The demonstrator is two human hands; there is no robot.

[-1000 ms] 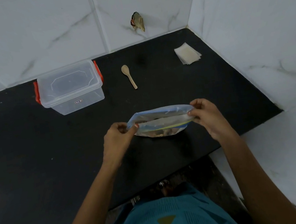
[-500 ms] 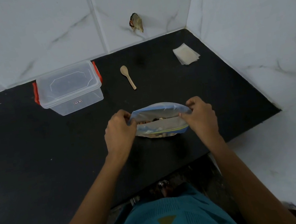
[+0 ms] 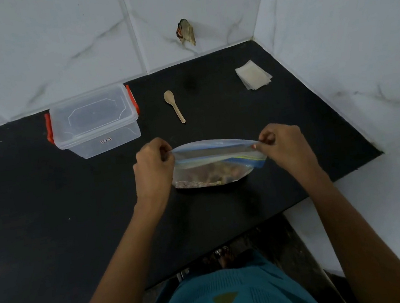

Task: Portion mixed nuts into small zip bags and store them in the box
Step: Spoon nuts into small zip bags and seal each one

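A large clear zip bag with a blue seal strip stands on the black counter, mixed nuts showing at its bottom. My left hand pinches the bag's left top corner. At the right top corner, my right hand pinches the rim. The top is stretched between both hands, its mouth slightly parted. A clear plastic box with red clips and its lid on sits at the back left. A small wooden spoon lies behind the bag. A stack of small empty zip bags lies at the back right.
White marble tile walls close the counter at the back and right. A hole with debris marks the back wall. The counter's front edge runs diagonally near my body.
Both hands have moved apart, pulling the bag's top edge out wider and flatter. The bag now leans so more of its front and the nuts show.
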